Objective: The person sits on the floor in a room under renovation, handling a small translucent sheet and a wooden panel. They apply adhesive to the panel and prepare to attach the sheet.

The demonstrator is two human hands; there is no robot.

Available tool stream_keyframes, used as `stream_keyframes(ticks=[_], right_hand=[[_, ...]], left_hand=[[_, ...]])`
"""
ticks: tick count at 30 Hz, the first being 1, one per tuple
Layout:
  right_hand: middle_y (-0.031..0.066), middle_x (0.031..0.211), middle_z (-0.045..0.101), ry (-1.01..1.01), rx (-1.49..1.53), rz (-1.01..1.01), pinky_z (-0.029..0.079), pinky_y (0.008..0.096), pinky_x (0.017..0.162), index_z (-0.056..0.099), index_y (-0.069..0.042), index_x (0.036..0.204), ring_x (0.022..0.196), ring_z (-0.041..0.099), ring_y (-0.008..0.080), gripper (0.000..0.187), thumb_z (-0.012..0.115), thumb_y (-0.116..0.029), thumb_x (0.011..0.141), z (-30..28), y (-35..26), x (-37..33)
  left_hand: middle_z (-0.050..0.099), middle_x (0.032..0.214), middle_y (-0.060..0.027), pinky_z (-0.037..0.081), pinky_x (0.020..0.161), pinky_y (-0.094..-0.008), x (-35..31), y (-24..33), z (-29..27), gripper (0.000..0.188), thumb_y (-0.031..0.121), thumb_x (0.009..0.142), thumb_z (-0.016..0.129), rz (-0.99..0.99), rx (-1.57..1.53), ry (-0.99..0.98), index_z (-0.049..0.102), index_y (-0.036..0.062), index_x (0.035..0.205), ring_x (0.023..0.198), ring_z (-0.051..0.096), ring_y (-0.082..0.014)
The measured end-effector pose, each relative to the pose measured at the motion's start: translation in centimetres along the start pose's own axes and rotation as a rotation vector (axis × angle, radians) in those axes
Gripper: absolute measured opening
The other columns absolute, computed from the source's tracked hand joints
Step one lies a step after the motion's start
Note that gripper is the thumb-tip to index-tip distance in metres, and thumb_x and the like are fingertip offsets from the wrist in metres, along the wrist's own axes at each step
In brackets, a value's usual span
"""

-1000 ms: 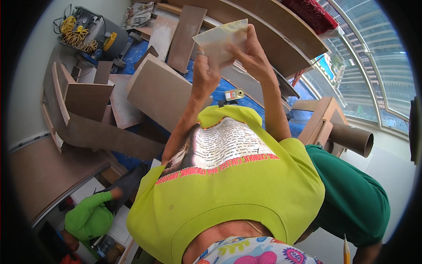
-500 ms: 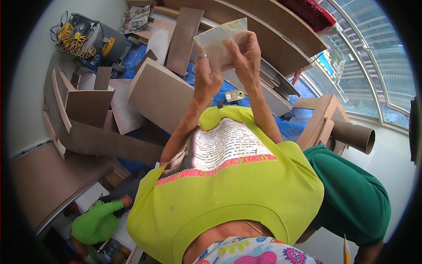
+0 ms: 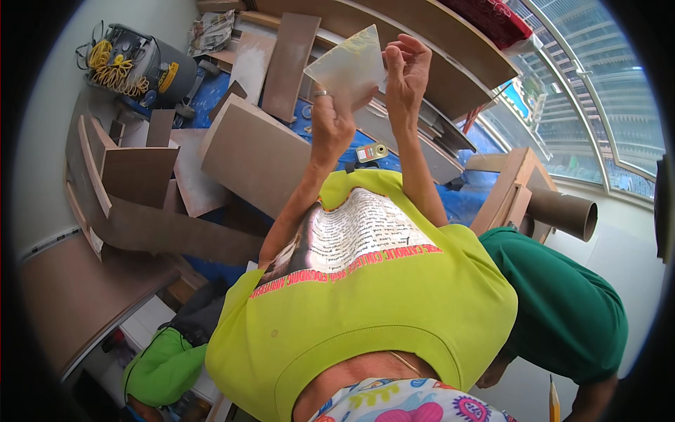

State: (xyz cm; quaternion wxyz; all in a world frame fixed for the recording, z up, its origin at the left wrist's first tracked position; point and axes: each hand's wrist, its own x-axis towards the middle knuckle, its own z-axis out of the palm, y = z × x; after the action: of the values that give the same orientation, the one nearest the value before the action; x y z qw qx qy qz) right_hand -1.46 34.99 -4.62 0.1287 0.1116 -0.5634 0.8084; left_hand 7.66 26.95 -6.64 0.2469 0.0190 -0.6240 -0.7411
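My left hand [image 3: 332,123] grips the lower part of a square, translucent whitish sheet [image 3: 351,60], which looks like stiff plastic. It is held up with one corner pointing away, and yellowish smears run along its far edges. A ring shows on a left finger, while the other fingers are partly hidden behind the sheet. Just right of the sheet's edge, my right hand [image 3: 406,77] is raised and apart from it, its fingers loosely bent and nothing visible in them.
Brown boards [image 3: 256,155] lie and lean on blue floor covering. A vacuum [image 3: 151,67] with a coiled yellow cord stands far left. A small measuring device [image 3: 371,152] sits beyond my shirt. At right are a cardboard tube [image 3: 566,213] and wooden frame; a green-shirted person [image 3: 162,366] works lower left.
My right hand has let go of the sheet and moved slightly right. The sheet has tilted in my left hand. The person at lower left has bent and shifted.
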Motion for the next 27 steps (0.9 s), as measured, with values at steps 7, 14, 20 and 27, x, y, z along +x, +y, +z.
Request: stream_keyframes(ticks=[7, 14, 20, 27], right_hand=[[0.0035, 0.089, 0.066, -0.166, -0.587, -0.521, 0.046, 0.0350, 0.079, 0.071, -0.012, 0.090, 0.084, 0.062, 0.0220, 0.016, 0.080, -0.013, 0.076, -0.6, -0.2, -1.0], [0.0120, 0.088, 0.061, -0.252, -0.613, -0.244, 0.047, 0.0393, 0.075, 0.060, -0.003, 0.093, 0.080, 0.061, 0.0282, 0.014, 0.067, -0.013, 0.086, 0.4, -1.0, -1.3], [0.0153, 0.088, 0.058, -0.420, -0.606, -0.246, 0.045, 0.0418, 0.072, 0.054, -0.001, 0.094, 0.078, 0.056, 0.0317, 0.011, 0.054, -0.011, 0.091, 0.5, -0.3, -3.5], [0.0103, 0.086, 0.061, -0.400, -0.329, -0.221, 0.049, 0.0375, 0.075, 0.049, 0.001, 0.097, 0.075, 0.056, 0.0230, 0.009, 0.047, -0.007, 0.094, 0.6, -1.2, -2.0]], left_hand=[[0.063, 0.118, -0.0196, 0.062, 0.083, -0.0353, -0.4, -1.3, -0.9, 0.032, 0.014, 0.106, 0.043, 0.137, 0.428, -0.006, 0.038, -0.0049, 0.131, 0.102, 0.070, -0.0273], [0.070, 0.102, -0.0204, 0.061, 0.076, -0.0361, -0.4, -1.3, -1.4, 0.030, 0.011, 0.105, 0.045, 0.169, 0.610, 0.030, 0.041, -0.0055, 0.129, 0.095, 0.073, -0.0282], [0.072, 0.097, -0.0183, 0.058, 0.072, -0.0340, 0.9, 0.3, -2.1, 0.029, 0.015, 0.105, 0.045, 0.151, 0.589, 0.103, 0.045, -0.0052, 0.125, 0.092, 0.073, -0.0247], [0.073, 0.097, -0.0178, 0.058, 0.071, -0.0334, 0.8, -1.1, -1.9, 0.028, 0.017, 0.105, 0.046, 0.114, 0.417, 0.088, 0.047, -0.0053, 0.122, 0.090, 0.074, -0.0232]])
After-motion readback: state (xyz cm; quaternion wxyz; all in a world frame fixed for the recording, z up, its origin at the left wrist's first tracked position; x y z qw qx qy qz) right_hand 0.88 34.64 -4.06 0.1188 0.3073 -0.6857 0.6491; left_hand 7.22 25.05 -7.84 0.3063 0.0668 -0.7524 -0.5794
